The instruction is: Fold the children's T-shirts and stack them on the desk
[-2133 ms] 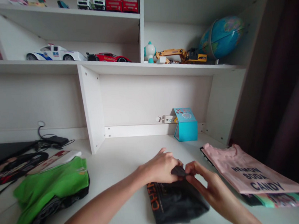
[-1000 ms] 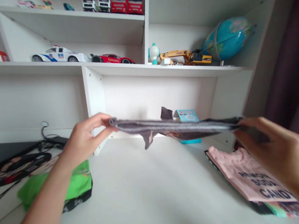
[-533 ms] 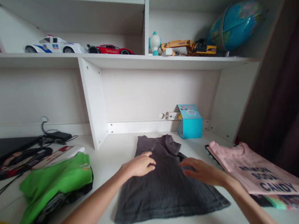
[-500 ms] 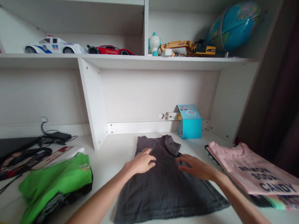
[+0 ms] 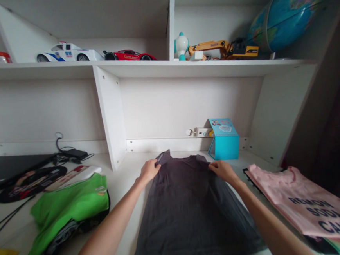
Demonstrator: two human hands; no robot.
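Observation:
A dark grey shirt (image 5: pixel 191 212) lies spread on the white desk, its neckline toward the wall and its hem toward me. My left hand (image 5: pixel 150 171) is closed on the shirt's upper left edge, near the shoulder, where a corner of cloth sticks up. On the opposite side my right hand (image 5: pixel 223 170) pinches the upper right edge by the shoulder. The fingertips of both hands are partly hidden against the cloth.
Pink printed shirt (image 5: pixel 308 199) lies folded on other clothes at right. A green garment (image 5: pixel 72 202) lies over dark cloth at left, near a black laptop (image 5: pixel 14 167). Behind stands a blue desk calendar (image 5: pixel 225 142). Overhead, a shelf (image 5: pixel 142 68) holds toys and a globe (image 5: pixel 287 18).
Both hands have moved from above the shirt outward to its shoulder edges and closed on them. The sleeve folded over at the upper right now lies out under my right hand.

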